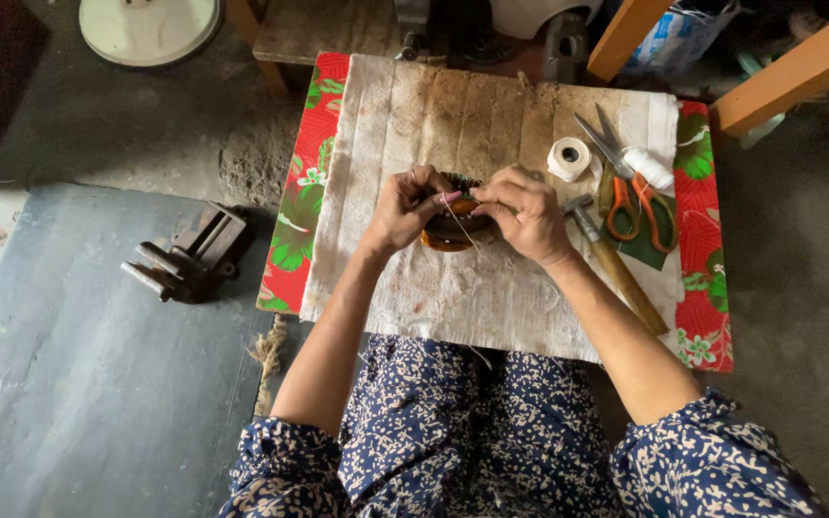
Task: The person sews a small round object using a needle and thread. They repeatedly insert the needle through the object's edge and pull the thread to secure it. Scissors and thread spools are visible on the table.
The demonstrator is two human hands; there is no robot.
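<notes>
Orange-handled scissors (637, 197), a hammer (611, 261) and a white tape roll (569, 157) lie on the cloth-covered table (491, 297); a metal vise (189, 255) sits on the floor.

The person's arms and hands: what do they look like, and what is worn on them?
Both hands, the left hand and the right hand, are bare, with no gloves. I can't make out any ring or watch at this size. The forearms are uncovered up to about the elbow, where loose sleeves begin: dark navy fabric printed with small pale flowers, matching the garment over the lap.
</notes>
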